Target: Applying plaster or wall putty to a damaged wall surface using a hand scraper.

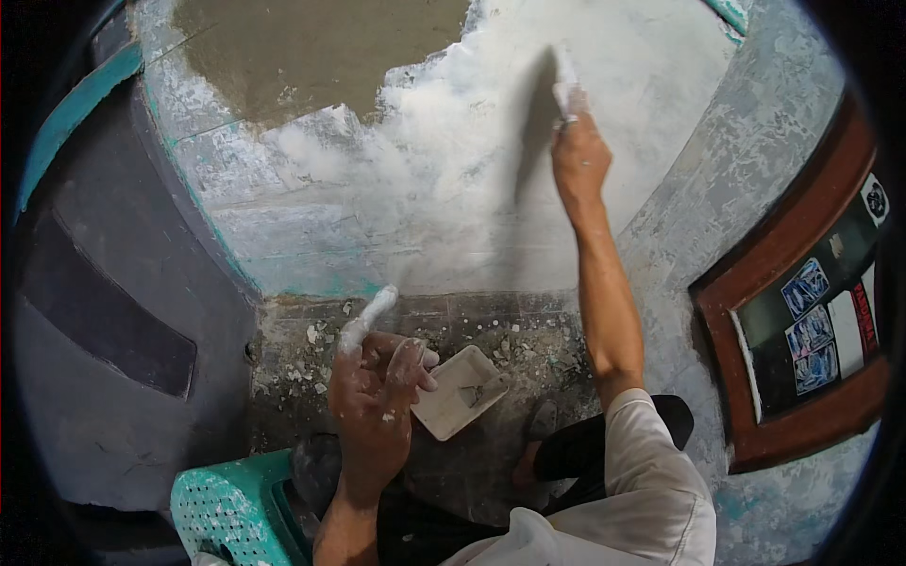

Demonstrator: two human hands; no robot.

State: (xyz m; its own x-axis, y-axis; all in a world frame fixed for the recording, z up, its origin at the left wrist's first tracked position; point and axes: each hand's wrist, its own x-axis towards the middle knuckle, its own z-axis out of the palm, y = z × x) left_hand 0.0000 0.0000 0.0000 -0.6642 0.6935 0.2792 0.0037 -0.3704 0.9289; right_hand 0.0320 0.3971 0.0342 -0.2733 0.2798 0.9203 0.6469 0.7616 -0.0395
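Note:
My right hand [579, 158] is raised against the wall [444, 198], its fingers closed. A narrow piece thickly smeared with white [565, 74] runs up from it; blur hides whether it is a tool or a coated finger. Lower down, my left hand [373, 396] has its fingers curled and dusted with white. From its top sticks a slim shape caked in white putty [370, 319], and what lies beneath the putty is hidden. Beside the left fingers, apparently on the floor, is a pale rectangular tray [462, 415] with some greyish residue inside.
White putty covers the wall's right part, and a grey-brown bare patch [311, 57] shows at upper left. Crumbs and chips [311, 363] litter the floor along the wall. A green plastic stool [226, 505] stands lower left. A brown wooden frame [802, 439] is at right.

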